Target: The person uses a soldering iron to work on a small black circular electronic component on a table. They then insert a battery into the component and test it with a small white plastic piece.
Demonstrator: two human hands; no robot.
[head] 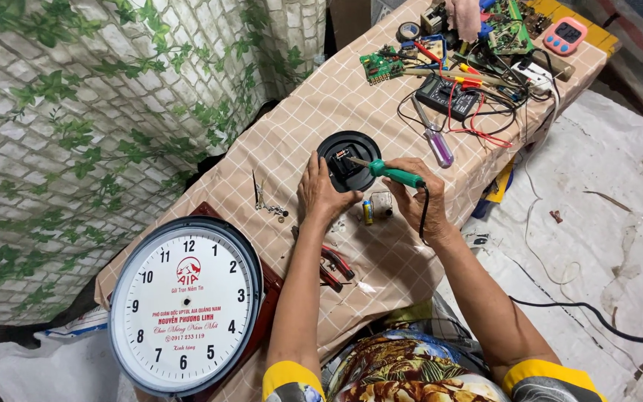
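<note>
My left hand (320, 192) rests on the edge of a small round black clock back (349, 159) lying on the checked tablecloth, steadying it. My right hand (415, 195) grips a green-handled soldering iron (394, 174), whose tip points left onto the square black movement in the middle of the disc. A black cord runs from the iron down past my right wrist. A small battery (367, 211) and a roll of solder (382, 204) lie between my hands.
A large white wall clock (184, 304) lies at the table's near left corner. Loose clock hands (260, 195) sit left of my left hand. Red-handled pliers (334, 266) lie near my forearm. A purple screwdriver (434, 138), a multimeter (448, 95) and circuit boards (381, 65) crowd the far end.
</note>
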